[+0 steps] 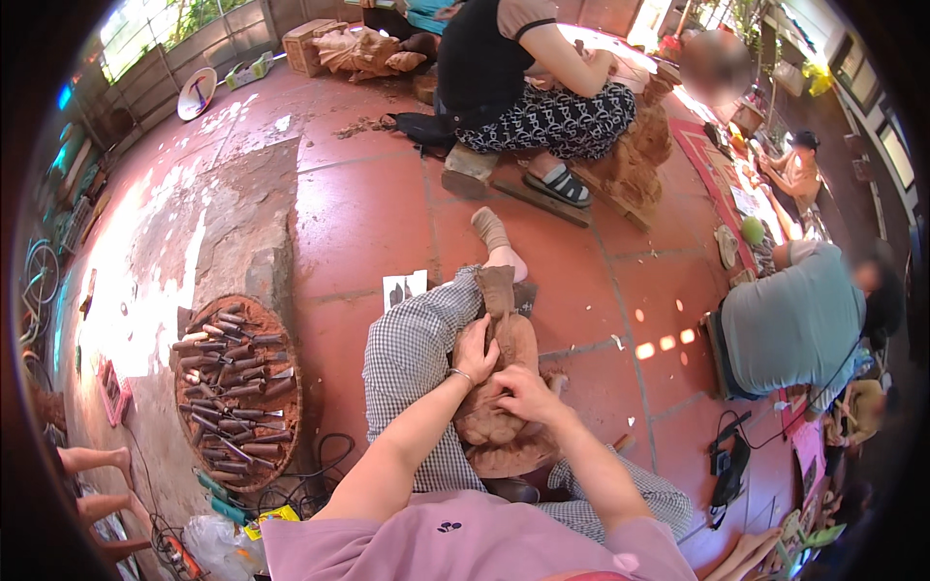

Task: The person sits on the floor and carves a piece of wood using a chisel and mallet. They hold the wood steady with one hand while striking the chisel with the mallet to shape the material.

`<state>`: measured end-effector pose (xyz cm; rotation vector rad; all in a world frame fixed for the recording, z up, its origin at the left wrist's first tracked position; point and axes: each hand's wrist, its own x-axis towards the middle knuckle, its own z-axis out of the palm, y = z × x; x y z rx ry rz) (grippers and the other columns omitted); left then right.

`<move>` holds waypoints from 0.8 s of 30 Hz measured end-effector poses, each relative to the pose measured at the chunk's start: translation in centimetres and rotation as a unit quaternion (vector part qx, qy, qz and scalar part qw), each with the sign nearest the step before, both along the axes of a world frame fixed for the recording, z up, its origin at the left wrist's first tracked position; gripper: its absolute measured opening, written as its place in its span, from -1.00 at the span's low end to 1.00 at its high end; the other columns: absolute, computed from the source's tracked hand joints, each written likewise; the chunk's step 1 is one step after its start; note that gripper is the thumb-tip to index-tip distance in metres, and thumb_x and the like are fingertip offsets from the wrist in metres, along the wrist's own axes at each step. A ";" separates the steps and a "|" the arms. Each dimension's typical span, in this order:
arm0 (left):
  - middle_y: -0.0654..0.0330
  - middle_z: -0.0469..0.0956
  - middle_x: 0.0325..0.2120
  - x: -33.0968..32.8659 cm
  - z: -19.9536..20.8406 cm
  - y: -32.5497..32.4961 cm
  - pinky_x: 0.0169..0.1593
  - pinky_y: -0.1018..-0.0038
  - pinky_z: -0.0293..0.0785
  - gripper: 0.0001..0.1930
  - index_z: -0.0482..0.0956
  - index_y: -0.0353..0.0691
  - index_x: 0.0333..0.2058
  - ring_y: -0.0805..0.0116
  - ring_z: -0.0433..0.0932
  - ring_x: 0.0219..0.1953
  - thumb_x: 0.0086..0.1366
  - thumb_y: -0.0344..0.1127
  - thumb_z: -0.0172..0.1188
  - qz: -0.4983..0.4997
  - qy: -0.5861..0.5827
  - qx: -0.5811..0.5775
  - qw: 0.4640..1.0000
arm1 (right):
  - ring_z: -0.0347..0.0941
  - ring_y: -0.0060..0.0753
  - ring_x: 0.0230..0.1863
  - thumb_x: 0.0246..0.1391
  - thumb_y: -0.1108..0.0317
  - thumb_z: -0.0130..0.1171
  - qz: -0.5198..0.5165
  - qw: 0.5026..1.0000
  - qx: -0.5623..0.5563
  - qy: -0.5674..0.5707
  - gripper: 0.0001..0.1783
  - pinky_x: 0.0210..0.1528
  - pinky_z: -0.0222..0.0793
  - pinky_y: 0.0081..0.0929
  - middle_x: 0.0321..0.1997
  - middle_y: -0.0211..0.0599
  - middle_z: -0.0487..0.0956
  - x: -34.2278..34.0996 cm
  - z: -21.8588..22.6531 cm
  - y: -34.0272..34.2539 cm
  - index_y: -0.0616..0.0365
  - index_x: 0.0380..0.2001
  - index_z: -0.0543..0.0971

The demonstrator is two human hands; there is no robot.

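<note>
A carved wooden figure (513, 441) with rounded, muscle-like relief stands between my knees. My left hand (477, 351), with a bracelet at the wrist, lies along its upper left side, fingers stretched out and thumb apart. Lower down, my right hand (524, 395) presses on the carving with its fingers curled together; whatever they may pinch is hidden. Above my left fingers, a brown strip (498, 289), like sandpaper or cloth, lies at the top of the carving. I cannot tell whether the left fingers touch it.
A round basket (298, 407) full of chisels and gouges stands to my left, near dark cables (334, 450). A printed sheet (404, 288) lies past my left knee. Ahead, a person (533, 77) sits on a low block beside another carving (639, 145); a person in grey-green (790, 315) sits at right.
</note>
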<state>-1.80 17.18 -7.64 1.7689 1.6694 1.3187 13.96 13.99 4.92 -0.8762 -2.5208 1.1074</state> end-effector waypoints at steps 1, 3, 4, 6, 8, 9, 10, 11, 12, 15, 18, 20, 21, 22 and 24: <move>-0.18 0.49 -0.05 -0.1 -0.3 -0.1 0.13 0.14 0.34 -0.44 0.34 -0.39 0.13 -0.14 0.43 0.03 0.14 -0.30 0.12 -0.003 0.002 0.001 1.000 | 0.56 -0.35 -0.18 -0.09 0.63 0.23 0.013 0.996 0.085 -0.028 -0.88 -0.16 0.53 -0.39 -0.34 -0.21 0.58 -1.2 0.3 -0.6 0.26 -0.42 0.53; -0.18 0.49 -0.05 -0.3 -0.7 -0.1 0.13 0.14 0.34 -0.44 0.34 -0.39 0.13 -0.14 0.43 0.03 0.14 -0.30 0.12 -0.008 0.007 0.008 1.000 | 0.56 -0.31 -0.18 -0.12 0.61 0.25 -0.012 1.000 0.009 -0.017 -0.86 -0.18 0.50 -0.39 -0.33 -0.19 0.61 -1.9 0.5 -1.0 0.24 -0.42 0.52; -0.19 0.48 -0.04 -0.2 -0.7 -0.1 0.13 0.15 0.34 -0.45 0.34 -0.40 0.12 -0.14 0.43 0.03 0.15 -0.30 0.12 -0.008 0.012 0.015 1.000 | 0.56 -0.32 -0.16 -0.10 0.62 0.23 -0.013 0.997 -0.075 0.012 -0.87 -0.17 0.51 -0.40 -0.30 -0.18 0.62 -1.4 -0.4 -0.5 0.25 -0.43 0.51; -0.18 0.48 -0.03 -0.2 -0.4 -0.1 0.13 0.15 0.34 -0.45 0.34 -0.40 0.13 -0.14 0.43 0.04 0.15 -0.30 0.12 -0.006 0.016 -0.001 1.000 | 0.55 -0.37 -0.08 -0.03 0.68 0.16 -0.038 0.931 -0.337 0.133 -0.89 -0.12 0.55 -0.44 -0.13 -0.14 0.63 0.6 -0.9 0.9 0.27 -0.44 0.47; -0.18 0.47 -0.01 0.0 -0.1 -0.4 0.14 0.16 0.33 -0.44 0.33 -0.39 0.14 -0.13 0.43 0.05 0.16 -0.30 0.12 0.003 0.016 -0.011 1.000 | 0.55 -0.38 -0.05 -0.02 0.71 0.13 -0.049 0.907 -0.397 0.133 -0.88 -0.09 0.56 -0.44 -0.05 -0.13 0.61 1.8 0.4 1.3 0.30 -0.44 0.45; -0.18 0.47 0.00 0.1 -0.2 -0.3 0.15 0.16 0.33 -0.44 0.33 -0.39 0.14 -0.13 0.42 0.06 0.16 -0.30 0.12 -0.001 0.011 -0.013 1.000 | 0.55 -0.39 -0.05 -0.04 0.71 0.14 -0.044 0.902 -0.409 0.131 -0.88 -0.08 0.56 -0.44 -0.04 -0.12 0.61 1.9 1.4 1.2 0.30 -0.44 0.44; -0.18 0.47 0.00 0.1 -0.3 -0.3 0.15 0.16 0.33 -0.44 0.33 -0.39 0.14 -0.12 0.42 0.06 0.17 -0.30 0.11 -0.005 0.007 -0.015 1.000 | 0.56 -0.37 -0.07 -0.06 0.70 0.16 -0.041 0.926 -0.356 0.114 -0.87 -0.10 0.55 -0.42 -0.07 -0.12 0.61 2.0 1.3 1.0 0.30 -0.44 0.45; -0.18 0.47 0.00 0.2 -0.4 -0.3 0.15 0.17 0.33 -0.44 0.33 -0.39 0.14 -0.12 0.42 0.07 0.17 -0.31 0.11 -0.009 0.002 -0.017 1.000 | 0.56 -0.35 -0.08 -0.08 0.68 0.18 -0.038 0.947 -0.303 0.097 -0.86 -0.11 0.54 -0.41 -0.10 -0.13 0.62 2.0 1.1 0.7 0.30 -0.44 0.45; -0.17 0.46 0.01 0.0 -0.3 -0.2 0.15 0.16 0.32 -0.44 0.33 -0.39 0.14 -0.11 0.41 0.07 0.17 -0.31 0.11 -0.016 0.009 -0.024 1.000 | 0.57 -0.33 -0.09 -0.10 0.67 0.20 -0.034 0.964 -0.251 0.081 -0.85 -0.12 0.53 -0.40 -0.13 -0.13 0.62 1.7 0.8 0.3 0.30 -0.43 0.45; -0.17 0.46 0.01 -0.2 -0.4 -0.2 0.16 0.15 0.31 -0.44 0.33 -0.39 0.15 -0.12 0.41 0.07 0.16 -0.30 0.11 -0.005 0.017 -0.020 1.000 | 0.56 -0.18 -0.15 -0.15 0.63 0.22 -0.060 0.997 -0.050 0.027 -0.82 -0.16 0.48 -0.33 -0.23 -0.14 0.62 0.7 0.6 -1.0 0.29 -0.42 0.45; -0.17 0.46 0.00 -0.1 -0.2 -0.3 0.16 0.15 0.31 -0.43 0.32 -0.40 0.15 -0.13 0.41 0.06 0.16 -0.30 0.11 -0.005 0.021 -0.022 1.000 | 0.54 -0.09 -0.19 -0.14 0.62 0.22 -0.073 0.995 -0.035 0.050 -0.81 -0.18 0.44 -0.30 -0.28 -0.15 0.60 0.8 -0.1 -1.4 0.28 -0.43 0.42; -0.17 0.46 -0.01 -0.2 -0.5 -0.2 0.16 0.15 0.31 -0.43 0.31 -0.40 0.16 -0.13 0.41 0.06 0.17 -0.30 0.11 -0.009 0.022 -0.018 1.000 | 0.54 -0.09 -0.18 -0.14 0.62 0.22 -0.062 0.987 -0.118 0.090 -0.81 -0.16 0.44 -0.31 -0.27 -0.16 0.60 1.5 -0.3 -0.9 0.27 -0.44 0.42; -0.17 0.46 0.00 -0.1 -0.4 -0.2 0.16 0.15 0.31 -0.43 0.31 -0.40 0.16 -0.13 0.41 0.06 0.17 -0.30 0.11 -0.010 0.024 -0.013 1.000 | 0.54 -0.08 -0.18 -0.14 0.61 0.22 -0.051 0.973 -0.189 0.121 -0.82 -0.16 0.44 -0.30 -0.26 -0.16 0.60 2.1 -0.2 -0.3 0.27 -0.44 0.42; -0.17 0.46 0.00 -0.1 -0.4 -0.2 0.16 0.15 0.31 -0.43 0.31 -0.40 0.16 -0.14 0.41 0.06 0.17 -0.30 0.11 -0.011 0.027 -0.008 1.000 | 0.53 -0.06 -0.18 -0.14 0.61 0.22 -0.039 0.953 -0.258 0.152 -0.82 -0.15 0.43 -0.30 -0.25 -0.16 0.60 2.4 0.0 0.1 0.26 -0.45 0.42; -0.18 0.46 0.01 0.1 -0.3 -0.3 0.16 0.14 0.31 -0.42 0.31 -0.39 0.16 -0.13 0.41 0.06 0.17 -0.30 0.11 -0.012 0.025 -0.008 1.000 | 0.55 -0.10 -0.16 -0.12 0.63 0.18 -0.036 0.975 -0.201 0.093 -0.83 -0.14 0.46 -0.32 -0.23 -0.15 0.60 1.9 0.4 0.0 0.25 -0.45 0.40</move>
